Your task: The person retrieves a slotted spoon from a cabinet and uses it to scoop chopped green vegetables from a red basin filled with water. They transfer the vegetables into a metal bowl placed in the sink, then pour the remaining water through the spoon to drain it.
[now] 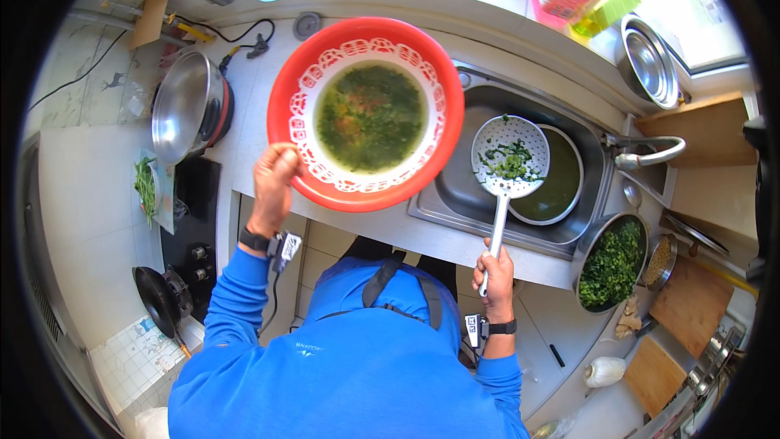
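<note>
My left hand [275, 186] pinches the near-left rim of a red plastic basin [442, 158] with a white patterned inner band. Greenish liquid [373, 119] with green leaf bits and some orange-red pieces fills its bottom. In my right hand [496, 274] is the handle of a perforated metal skimmer [487, 134]. Wet chopped greens [517, 161] lie in the skimmer's bowl. Below it, partly hidden, a round pot [580, 161] of dark green liquid stands in the stainless steel sink [460, 192]. Whether the basin rests on the counter or is lifted cannot be told.
A metal pot of chopped greens [612, 268] stands right of the sink, beside a faucet [652, 155]. Cutting boards [691, 302] lie farther right. At left are a steel pan [183, 110] and a gas stove [198, 213] with a black wok [155, 302]. Bottles [612, 0] line the windowsill.
</note>
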`<state>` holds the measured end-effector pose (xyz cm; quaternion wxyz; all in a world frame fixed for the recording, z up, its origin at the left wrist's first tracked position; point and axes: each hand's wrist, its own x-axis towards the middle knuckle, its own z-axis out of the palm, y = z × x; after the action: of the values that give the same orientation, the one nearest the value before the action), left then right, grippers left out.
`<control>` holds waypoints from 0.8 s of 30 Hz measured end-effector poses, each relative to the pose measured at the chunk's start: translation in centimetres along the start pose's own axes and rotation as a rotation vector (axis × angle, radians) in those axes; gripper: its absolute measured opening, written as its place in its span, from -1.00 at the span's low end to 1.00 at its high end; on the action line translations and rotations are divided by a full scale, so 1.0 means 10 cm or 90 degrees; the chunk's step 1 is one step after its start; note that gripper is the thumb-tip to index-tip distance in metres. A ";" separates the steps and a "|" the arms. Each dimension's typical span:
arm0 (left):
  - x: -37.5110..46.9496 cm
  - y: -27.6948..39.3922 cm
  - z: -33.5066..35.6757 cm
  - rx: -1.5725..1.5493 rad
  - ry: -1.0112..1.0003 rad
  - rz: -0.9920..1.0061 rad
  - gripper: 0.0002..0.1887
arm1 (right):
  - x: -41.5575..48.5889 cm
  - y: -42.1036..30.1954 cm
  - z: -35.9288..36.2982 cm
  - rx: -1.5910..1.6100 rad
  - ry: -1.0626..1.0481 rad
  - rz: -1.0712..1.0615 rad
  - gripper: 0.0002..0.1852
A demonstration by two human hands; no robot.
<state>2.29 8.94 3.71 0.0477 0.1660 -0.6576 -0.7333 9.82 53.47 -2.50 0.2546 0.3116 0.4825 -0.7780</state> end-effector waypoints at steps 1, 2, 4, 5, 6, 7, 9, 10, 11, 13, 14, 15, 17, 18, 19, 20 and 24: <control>0.17 -0.01 -0.20 0.077 0.142 -0.007 -0.67 | 0.01 0.02 0.06 0.014 -0.007 -0.014 -0.59; 0.34 -0.03 -0.37 0.136 0.183 0.013 -0.64 | 0.02 0.05 0.13 0.014 0.006 -0.009 -0.60; 0.58 -0.13 -0.60 0.170 0.233 -0.044 -0.58 | 0.03 0.12 0.24 0.001 0.019 -0.012 -0.60; 0.68 -0.20 -0.66 0.128 0.218 -0.095 -0.55 | 0.03 0.15 0.30 0.006 0.021 -0.025 -0.60; 0.77 -0.26 -0.70 0.087 0.201 -0.146 -0.52 | 0.03 0.18 0.35 0.007 0.029 -0.025 -0.61; 0.85 -0.30 -0.74 0.054 0.135 -0.169 -0.50 | 0.02 0.22 0.39 0.009 0.038 -0.018 -0.60; 1.02 -0.38 -0.77 -0.010 0.003 -0.217 -0.48 | 0.01 0.29 0.48 0.034 0.049 -0.026 -0.60; 1.09 -0.43 -0.75 -0.047 -0.033 -0.169 -0.52 | 0.00 0.33 0.53 0.036 0.059 -0.025 -0.60; 1.15 -0.43 -0.77 -0.049 -0.030 -0.204 -0.54 | -0.01 0.37 0.57 0.042 0.067 -0.026 -0.60; 1.23 -0.43 -0.80 -0.050 -0.024 -0.269 -0.58 | -0.02 0.43 0.65 0.055 0.077 -0.027 -0.60; 1.25 -0.43 -0.80 -0.036 -0.023 -0.223 -0.60 | -0.03 0.46 0.69 0.061 0.079 -0.026 -0.59; 1.24 -0.40 -0.81 -0.008 -0.019 -0.208 -0.59 | -0.03 0.49 0.72 0.070 0.077 -0.030 -0.59; 1.21 -0.38 -0.80 0.049 -0.020 -0.179 -0.57 | -0.04 0.50 0.75 0.069 0.078 -0.024 -0.57; 1.18 -0.38 -0.77 0.021 -0.016 -0.155 -0.54 | -0.05 0.50 0.77 0.072 0.079 -0.024 -0.56; 1.16 -0.36 -0.76 0.032 -0.006 -0.167 -0.54 | -0.07 0.51 0.78 0.070 0.084 -0.025 -0.56; 1.13 -0.33 -0.75 0.035 0.000 -0.172 -0.55 | -0.08 0.50 0.77 0.064 0.085 -0.025 -0.55; 1.14 -0.28 -0.69 0.047 -0.007 -0.148 -0.56 | -0.07 0.47 0.77 0.053 0.104 -0.037 -0.56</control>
<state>-5.90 -0.57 -1.67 -0.0474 0.2383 -0.6611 -0.7098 11.70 44.66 -2.15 0.1782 0.3703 0.4777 -0.7765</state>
